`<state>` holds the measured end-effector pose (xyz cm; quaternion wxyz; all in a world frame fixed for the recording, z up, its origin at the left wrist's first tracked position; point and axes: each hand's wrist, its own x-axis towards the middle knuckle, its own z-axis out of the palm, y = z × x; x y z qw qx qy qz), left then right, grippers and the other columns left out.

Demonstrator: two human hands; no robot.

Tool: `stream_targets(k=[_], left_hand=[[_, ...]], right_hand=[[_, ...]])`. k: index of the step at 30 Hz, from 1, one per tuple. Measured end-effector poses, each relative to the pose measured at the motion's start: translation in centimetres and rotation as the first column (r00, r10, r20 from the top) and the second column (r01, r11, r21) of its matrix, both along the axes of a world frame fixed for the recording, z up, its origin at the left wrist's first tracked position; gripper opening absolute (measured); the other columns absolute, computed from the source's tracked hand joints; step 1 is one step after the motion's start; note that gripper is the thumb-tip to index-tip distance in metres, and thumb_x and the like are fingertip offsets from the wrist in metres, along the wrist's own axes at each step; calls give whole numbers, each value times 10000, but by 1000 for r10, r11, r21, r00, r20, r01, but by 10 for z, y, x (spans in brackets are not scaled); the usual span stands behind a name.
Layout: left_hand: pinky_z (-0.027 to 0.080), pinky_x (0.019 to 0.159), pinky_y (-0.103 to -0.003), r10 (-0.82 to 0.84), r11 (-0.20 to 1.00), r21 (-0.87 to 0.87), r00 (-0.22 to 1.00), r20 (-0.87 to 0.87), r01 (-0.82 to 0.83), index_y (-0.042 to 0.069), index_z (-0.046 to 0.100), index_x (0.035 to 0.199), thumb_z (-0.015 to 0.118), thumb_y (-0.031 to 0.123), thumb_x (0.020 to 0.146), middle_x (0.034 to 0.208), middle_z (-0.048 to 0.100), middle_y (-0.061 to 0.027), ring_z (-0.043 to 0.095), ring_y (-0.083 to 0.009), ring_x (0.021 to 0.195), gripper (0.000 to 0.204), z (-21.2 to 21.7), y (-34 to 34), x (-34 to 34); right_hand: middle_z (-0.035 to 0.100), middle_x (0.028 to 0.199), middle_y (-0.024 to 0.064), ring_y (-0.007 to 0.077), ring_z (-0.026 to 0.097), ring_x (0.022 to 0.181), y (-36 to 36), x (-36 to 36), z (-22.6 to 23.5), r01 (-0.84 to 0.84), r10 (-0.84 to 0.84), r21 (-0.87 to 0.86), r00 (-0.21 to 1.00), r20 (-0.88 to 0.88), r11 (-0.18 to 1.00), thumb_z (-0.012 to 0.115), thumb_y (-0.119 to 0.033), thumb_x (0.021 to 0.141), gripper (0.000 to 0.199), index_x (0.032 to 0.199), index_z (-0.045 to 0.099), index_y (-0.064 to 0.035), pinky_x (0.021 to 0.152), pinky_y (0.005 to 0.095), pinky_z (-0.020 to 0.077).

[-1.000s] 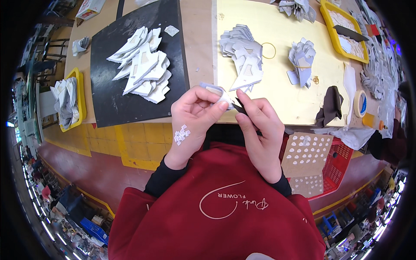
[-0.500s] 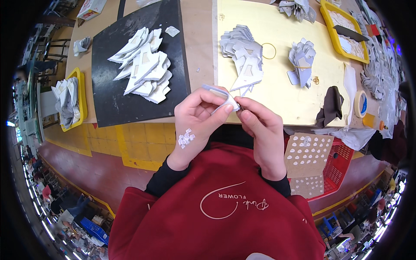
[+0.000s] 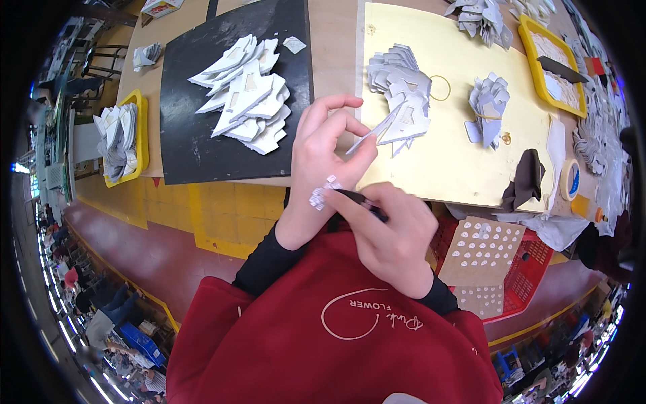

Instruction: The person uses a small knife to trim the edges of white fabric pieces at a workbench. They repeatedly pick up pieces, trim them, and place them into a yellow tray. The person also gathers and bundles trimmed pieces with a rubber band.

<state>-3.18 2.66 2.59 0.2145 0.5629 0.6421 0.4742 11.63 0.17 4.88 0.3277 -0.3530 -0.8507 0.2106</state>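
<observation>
My left hand (image 3: 323, 151) pinches a thin grey-white cut piece (image 3: 385, 125), seen nearly edge-on, between thumb and fingers. It looks like a shoe-upper part. Several small white labels (image 3: 325, 191) stick to the back of that hand near the thumb's base. My right hand (image 3: 397, 232) is closed on a slim dark tool (image 3: 374, 209), its kind hidden by the fingers. That hand's index fingertip is at the labels. Just beyond the held piece, a fanned pile of similar grey-white pieces (image 3: 408, 114) lies on the yellow sheet (image 3: 457, 172).
On the left, a black board (image 3: 185, 145) bears a pile of white pieces (image 3: 245, 94). Yellow trays stand at far left (image 3: 142, 135) and far right (image 3: 527, 34). A banded bundle (image 3: 489, 104), dark cloth (image 3: 525, 178) and tape roll (image 3: 570, 178) lie right. A red basket (image 3: 528, 273) is below.
My right hand has left the held piece and come down to the labels on my left hand. The left hand has turned and risen slightly, still pinching the piece. The whole view has shifted somewhat.
</observation>
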Motion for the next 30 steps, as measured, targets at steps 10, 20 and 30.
stream_targets(k=[10, 20, 30], left_hand=[[396, 1018, -380, 388, 904, 7, 813, -434, -427, 30, 672, 988, 765, 115, 803, 1248, 594, -153, 537, -317, 1208, 223, 14, -7, -96], [481, 651, -294, -133, 985, -117, 990, -52, 126, 12, 630, 1029, 779, 130, 807, 838, 589, -78, 558, -173, 711, 292, -42, 17, 34], [499, 683, -256, -223, 910, -208, 848, 481, 357, 2, 666, 859, 746, 17, 828, 1099, 636, -53, 612, -96, 791, 87, -11, -13, -8]], right_hand=[[505, 806, 3, 80, 428, 715, 21, 37, -7, 60, -355, -711, 893, -275, 701, 580, -16, 932, 436, 1367, 556, -34, 654, 227, 389], [607, 843, 108, 172, 553, 707, 49, 33, -39, 237, -408, -591, 896, -173, 771, 560, -57, 948, 298, 1230, 632, 10, 669, 287, 458], [533, 829, 53, 119, 478, 733, 34, 35, -34, -146, -180, -647, 894, -410, 748, 533, -39, 953, 351, 1290, 607, 24, 662, 243, 401]])
